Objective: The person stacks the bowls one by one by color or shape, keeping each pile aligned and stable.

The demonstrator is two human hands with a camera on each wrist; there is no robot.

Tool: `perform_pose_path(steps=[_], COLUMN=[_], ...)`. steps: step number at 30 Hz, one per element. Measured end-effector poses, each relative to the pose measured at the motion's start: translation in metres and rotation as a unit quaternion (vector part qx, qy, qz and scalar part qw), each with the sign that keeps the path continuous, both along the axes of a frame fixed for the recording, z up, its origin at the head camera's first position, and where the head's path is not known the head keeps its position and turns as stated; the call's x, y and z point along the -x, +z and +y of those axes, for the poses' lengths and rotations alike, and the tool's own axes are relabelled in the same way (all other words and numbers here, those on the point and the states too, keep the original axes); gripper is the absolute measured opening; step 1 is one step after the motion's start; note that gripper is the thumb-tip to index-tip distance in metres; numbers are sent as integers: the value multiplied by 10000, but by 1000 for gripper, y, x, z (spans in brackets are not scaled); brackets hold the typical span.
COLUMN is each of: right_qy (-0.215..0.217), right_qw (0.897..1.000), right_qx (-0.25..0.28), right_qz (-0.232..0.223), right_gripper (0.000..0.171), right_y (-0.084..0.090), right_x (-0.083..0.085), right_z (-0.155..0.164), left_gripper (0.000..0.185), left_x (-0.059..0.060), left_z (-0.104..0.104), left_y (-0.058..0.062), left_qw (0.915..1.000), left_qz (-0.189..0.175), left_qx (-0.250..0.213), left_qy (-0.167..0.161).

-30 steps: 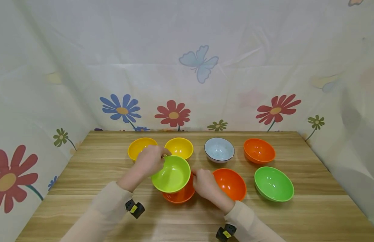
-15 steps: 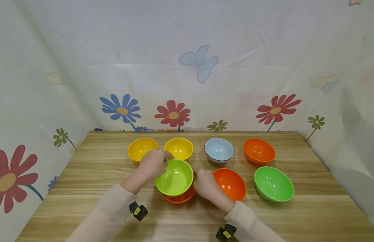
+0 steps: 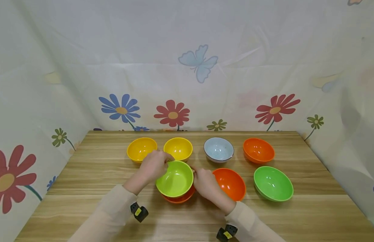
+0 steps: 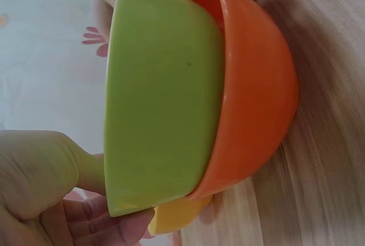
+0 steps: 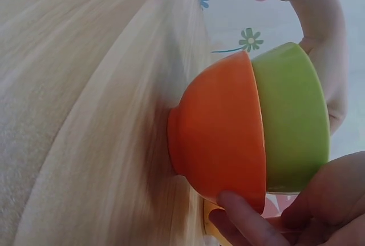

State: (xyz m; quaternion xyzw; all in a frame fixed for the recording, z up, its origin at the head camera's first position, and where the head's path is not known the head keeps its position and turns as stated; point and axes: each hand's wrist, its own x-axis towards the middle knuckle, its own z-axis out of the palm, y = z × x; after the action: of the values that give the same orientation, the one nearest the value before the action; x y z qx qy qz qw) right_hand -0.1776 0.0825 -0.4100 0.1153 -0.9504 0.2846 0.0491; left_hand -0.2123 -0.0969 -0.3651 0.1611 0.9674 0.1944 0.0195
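My left hand [image 3: 154, 165] pinches the rim of a yellow-green bowl [image 3: 175, 179], with the thumb on one side and fingers on the other in the left wrist view. This bowl sits partly inside an orange bowl [image 5: 222, 129], its upper wall standing above the orange rim. The orange bowl rests upright on the table. On its right side my right hand [image 3: 205, 183] holds it at the rim. In the right wrist view the fingertips [image 5: 236, 203] lie against the orange bowl's outside, while the thumb is close to the yellow-green wall.
Behind the hands are two yellow bowls, the left one [image 3: 141, 149] and the right one [image 3: 178, 148]. A light blue bowl [image 3: 218, 150] and an orange-red bowl [image 3: 258, 150] continue that row. Nearer are another orange-red bowl [image 3: 230, 183] and a green bowl [image 3: 273, 184] on the wooden table [image 3: 310, 215].
My left hand has moved slightly right and toward me, lowering the yellow-green bowl into the orange bowl. The right hand has stayed nearly still at the rim.
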Motion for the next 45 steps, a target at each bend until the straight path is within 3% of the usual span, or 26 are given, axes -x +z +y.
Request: perform_pose_path(steps=[16, 34, 45], right_qy=[-307, -291, -170], right_qw=[9962, 9970, 9988], right_qx=[665, 538, 401], right_qz=[-474, -483, -224], right_gripper=[25, 22, 21], right_y=[4, 3, -1], right_x=[-1, 0, 1], right_z=[0, -1, -1], left_gripper=[26, 25, 24], left_x=[3, 3, 4], left_z=[2, 6, 7], left_y=[-11, -14, -17], left_qw=[9998, 9999, 9998], left_qz=[-132, -141, -128], left_qx=[-106, 50, 152], left_qy=[-135, -59, 7])
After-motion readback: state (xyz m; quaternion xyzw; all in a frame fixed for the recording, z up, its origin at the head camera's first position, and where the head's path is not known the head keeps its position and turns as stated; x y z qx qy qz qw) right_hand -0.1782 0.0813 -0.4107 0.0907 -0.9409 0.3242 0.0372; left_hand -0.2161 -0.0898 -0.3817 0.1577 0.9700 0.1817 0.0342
